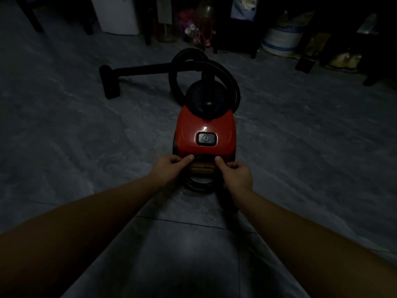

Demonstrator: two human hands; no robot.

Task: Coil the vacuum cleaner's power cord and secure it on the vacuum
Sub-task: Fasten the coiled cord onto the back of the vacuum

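Both hands at rear of red canister vacuum (204, 130), dim room.
Left hand (171, 166) and right hand (234, 173) curled, thumbs pressing vacuum's back edge; coiled black power cord (198, 184) between and just below them.

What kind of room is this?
Probably a dim home room or storage corner: grey stone-look floor tiles, a red canister vacuum cleaner, dark furniture legs and a white-and-blue tub among clutter along the wall.

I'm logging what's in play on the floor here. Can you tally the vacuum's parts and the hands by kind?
Red vacuum body: 1
Black hose: 1
Floor nozzle: 1
Coiled power cord: 1
Hands: 2, left hand, right hand
Total: 6
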